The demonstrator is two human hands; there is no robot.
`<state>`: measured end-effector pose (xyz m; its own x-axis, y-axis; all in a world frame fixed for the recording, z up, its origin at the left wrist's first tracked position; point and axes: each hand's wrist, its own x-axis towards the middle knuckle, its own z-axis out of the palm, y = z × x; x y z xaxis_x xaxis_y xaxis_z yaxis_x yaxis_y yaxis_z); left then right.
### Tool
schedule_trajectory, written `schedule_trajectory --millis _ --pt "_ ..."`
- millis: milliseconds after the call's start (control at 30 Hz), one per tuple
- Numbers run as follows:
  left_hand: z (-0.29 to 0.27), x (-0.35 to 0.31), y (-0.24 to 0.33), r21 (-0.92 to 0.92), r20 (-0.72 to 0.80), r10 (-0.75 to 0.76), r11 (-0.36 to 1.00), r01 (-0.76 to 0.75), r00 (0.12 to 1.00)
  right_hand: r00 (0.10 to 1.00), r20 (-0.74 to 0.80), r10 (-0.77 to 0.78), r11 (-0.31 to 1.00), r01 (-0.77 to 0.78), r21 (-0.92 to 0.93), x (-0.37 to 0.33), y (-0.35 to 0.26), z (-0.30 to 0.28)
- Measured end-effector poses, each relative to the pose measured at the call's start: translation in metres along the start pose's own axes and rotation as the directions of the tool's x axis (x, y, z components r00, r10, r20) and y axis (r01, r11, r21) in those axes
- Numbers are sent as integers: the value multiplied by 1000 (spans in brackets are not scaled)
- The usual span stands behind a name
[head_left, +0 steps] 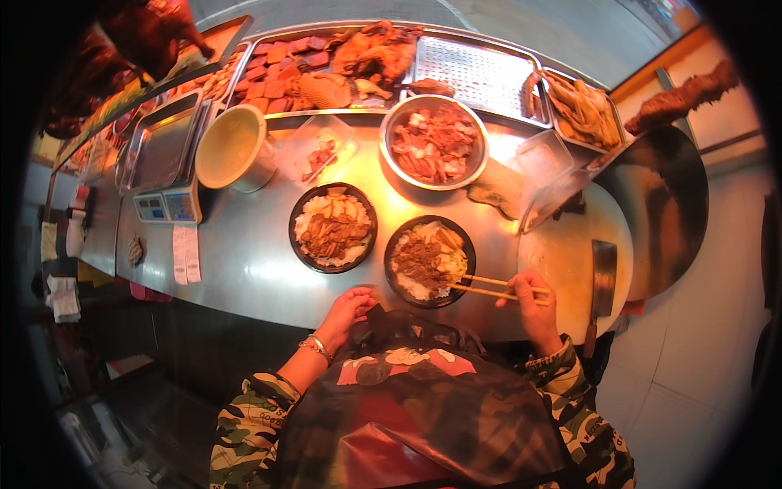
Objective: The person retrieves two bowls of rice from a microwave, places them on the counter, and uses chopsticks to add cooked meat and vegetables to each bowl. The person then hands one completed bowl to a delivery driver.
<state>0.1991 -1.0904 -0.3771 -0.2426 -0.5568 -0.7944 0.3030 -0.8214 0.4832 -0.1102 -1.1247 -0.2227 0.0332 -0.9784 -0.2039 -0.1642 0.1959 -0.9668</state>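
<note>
My right hand (531, 308) is closed round a pair of wooden chopsticks (495, 288). Their tips reach into the nearer black bowl (394, 292), at the edge of its dark chopped meat (422, 259), which lies over white rice beside pale greens. Up and to the left of it stands a second black bowl (298, 254), also filled with rice, sliced brown meat (332, 238) and pale pieces. My left hand (350, 310) hovers by the counter's front edge, fingers loosely bent and apart, with nothing visible in it.
Behind the bowls sits a steel bowl of chopped meat (433, 147). Left are a pale round tub (231, 148), a clear container (318, 151) and a scale (168, 205). A cleaver (603, 281) rests on the round chopping board (570, 244) at right. Meat trays (326, 69) line the back.
</note>
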Motion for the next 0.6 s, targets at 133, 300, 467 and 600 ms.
schedule_trajectory --millis 133,300,467,600 --pt "3 6 -1 45 30 -1 999 0 1000 994 -103 25 1000 -25 -1 -16 19 10" --pt "-8 7 -5 104 5 21 994 -21 1000 983 -117 -143 986 130 -106 -14 24 25" --pt "-15 6 -10 25 -17 17 1000 -16 1000 970 -152 -187 976 167 -136 0 12 36" --pt "-16 1 -12 -18 -7 37 999 -37 999 974 -87 -208 961 187 -203 -1 -6 30"
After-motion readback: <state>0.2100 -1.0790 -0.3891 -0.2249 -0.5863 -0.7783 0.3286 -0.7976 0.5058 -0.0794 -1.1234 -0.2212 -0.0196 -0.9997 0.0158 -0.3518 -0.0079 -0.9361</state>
